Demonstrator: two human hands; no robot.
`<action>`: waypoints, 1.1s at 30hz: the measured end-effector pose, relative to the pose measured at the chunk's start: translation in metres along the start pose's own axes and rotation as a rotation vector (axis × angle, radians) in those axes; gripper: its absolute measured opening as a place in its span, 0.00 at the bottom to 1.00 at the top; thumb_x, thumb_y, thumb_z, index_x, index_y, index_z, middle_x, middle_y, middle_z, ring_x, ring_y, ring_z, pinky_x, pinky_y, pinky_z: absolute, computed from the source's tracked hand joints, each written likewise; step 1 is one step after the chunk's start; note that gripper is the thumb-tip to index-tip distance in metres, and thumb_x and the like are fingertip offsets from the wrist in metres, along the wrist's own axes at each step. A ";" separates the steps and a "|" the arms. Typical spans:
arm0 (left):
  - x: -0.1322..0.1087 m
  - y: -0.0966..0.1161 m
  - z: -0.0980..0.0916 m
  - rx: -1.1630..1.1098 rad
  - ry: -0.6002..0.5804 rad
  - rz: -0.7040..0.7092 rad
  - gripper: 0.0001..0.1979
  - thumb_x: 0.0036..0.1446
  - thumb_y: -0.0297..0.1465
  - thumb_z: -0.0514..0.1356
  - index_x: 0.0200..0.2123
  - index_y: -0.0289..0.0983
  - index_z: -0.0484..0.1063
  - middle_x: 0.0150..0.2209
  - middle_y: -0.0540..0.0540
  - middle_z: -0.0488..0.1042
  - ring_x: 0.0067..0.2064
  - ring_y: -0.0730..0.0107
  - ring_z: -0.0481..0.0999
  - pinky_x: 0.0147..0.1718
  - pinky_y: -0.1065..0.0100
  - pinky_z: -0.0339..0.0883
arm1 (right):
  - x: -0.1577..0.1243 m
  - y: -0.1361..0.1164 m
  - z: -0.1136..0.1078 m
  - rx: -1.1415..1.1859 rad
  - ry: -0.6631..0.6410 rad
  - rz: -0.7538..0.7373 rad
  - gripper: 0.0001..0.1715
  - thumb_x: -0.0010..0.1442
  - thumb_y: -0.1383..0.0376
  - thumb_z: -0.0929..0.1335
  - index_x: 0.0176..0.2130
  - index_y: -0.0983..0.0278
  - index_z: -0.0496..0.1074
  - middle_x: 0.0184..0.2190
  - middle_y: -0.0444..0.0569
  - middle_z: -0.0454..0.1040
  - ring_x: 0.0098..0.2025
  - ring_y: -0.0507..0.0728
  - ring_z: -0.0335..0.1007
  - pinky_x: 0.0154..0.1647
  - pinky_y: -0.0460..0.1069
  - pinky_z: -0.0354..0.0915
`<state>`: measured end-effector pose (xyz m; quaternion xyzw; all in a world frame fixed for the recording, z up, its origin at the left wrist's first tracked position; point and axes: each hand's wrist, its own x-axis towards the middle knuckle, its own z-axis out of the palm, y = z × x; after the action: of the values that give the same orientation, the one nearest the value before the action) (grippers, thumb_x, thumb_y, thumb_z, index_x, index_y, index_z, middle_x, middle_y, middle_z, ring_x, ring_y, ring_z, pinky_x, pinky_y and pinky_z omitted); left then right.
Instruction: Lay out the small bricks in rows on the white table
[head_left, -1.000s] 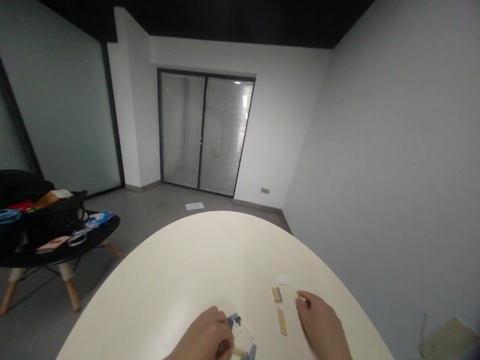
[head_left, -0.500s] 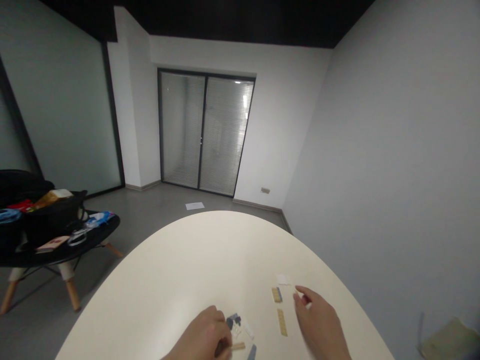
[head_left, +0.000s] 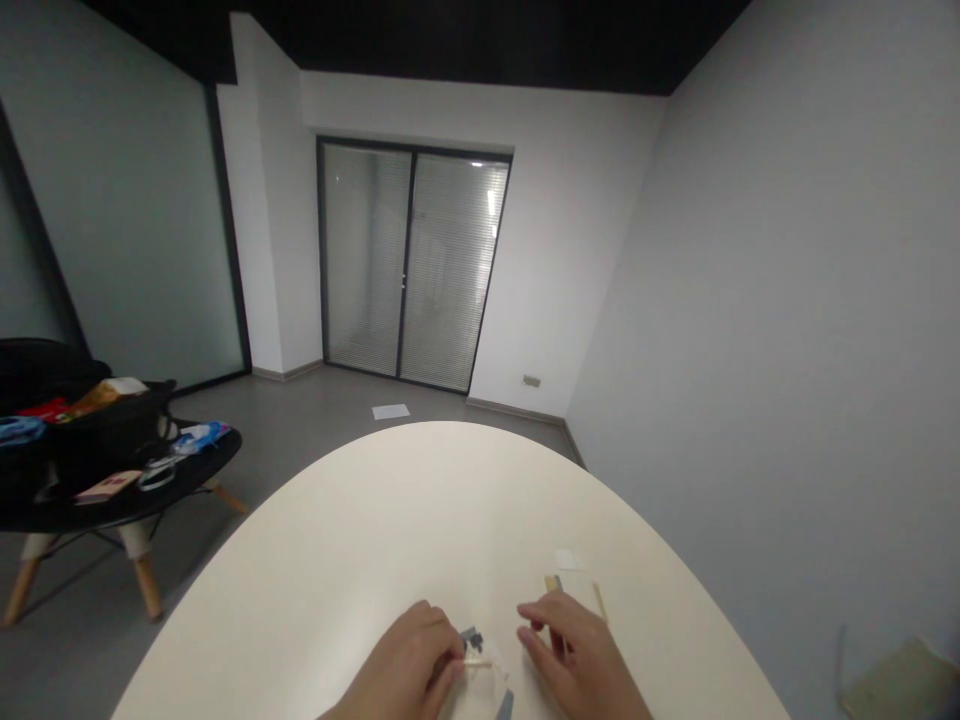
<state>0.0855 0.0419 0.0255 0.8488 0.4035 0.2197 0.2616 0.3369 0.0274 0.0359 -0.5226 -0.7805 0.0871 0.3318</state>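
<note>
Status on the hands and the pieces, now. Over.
Left hand pinching thin tan strip. Right hand open, holding nothing visible. Grey pieces between hands. Second strip on table, beyond right hand.

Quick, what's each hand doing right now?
Left hand: closed, pinching a thin tan strip.
Right hand: open, fingers loosely curled, holding nothing visible.
</note>
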 end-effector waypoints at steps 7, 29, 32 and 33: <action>-0.001 -0.005 0.004 -0.037 0.047 0.016 0.07 0.62 0.27 0.54 0.35 0.37 0.72 0.35 0.45 0.76 0.39 0.63 0.71 0.40 0.66 0.62 | 0.002 -0.024 0.023 0.031 -0.178 -0.227 0.11 0.58 0.65 0.68 0.41 0.59 0.79 0.33 0.49 0.79 0.29 0.52 0.72 0.29 0.44 0.67; -0.003 -0.011 0.006 -0.204 0.171 -0.001 0.13 0.65 0.31 0.51 0.46 0.41 0.74 0.42 0.43 0.77 0.44 0.63 0.74 0.47 0.66 0.66 | 0.003 -0.026 0.022 -0.042 -0.012 -0.280 0.14 0.60 0.73 0.64 0.40 0.60 0.76 0.32 0.48 0.78 0.34 0.54 0.76 0.35 0.45 0.70; -0.002 -0.016 0.006 -0.250 0.208 -0.087 0.14 0.66 0.34 0.52 0.49 0.41 0.73 0.45 0.43 0.77 0.46 0.62 0.74 0.50 0.65 0.65 | 0.003 -0.021 0.014 -0.052 0.073 -0.160 0.13 0.62 0.71 0.63 0.41 0.60 0.76 0.33 0.48 0.78 0.33 0.54 0.75 0.35 0.46 0.71; -0.002 -0.017 0.005 -0.256 0.212 -0.114 0.14 0.66 0.34 0.51 0.49 0.40 0.72 0.45 0.43 0.77 0.45 0.62 0.74 0.49 0.64 0.65 | 0.003 -0.018 0.012 -0.055 0.099 -0.116 0.13 0.63 0.69 0.63 0.41 0.60 0.76 0.33 0.48 0.78 0.32 0.54 0.75 0.35 0.46 0.71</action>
<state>0.0778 0.0484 0.0108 0.7563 0.4450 0.3425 0.3357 0.3155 0.0246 0.0371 -0.4893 -0.7942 0.0203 0.3597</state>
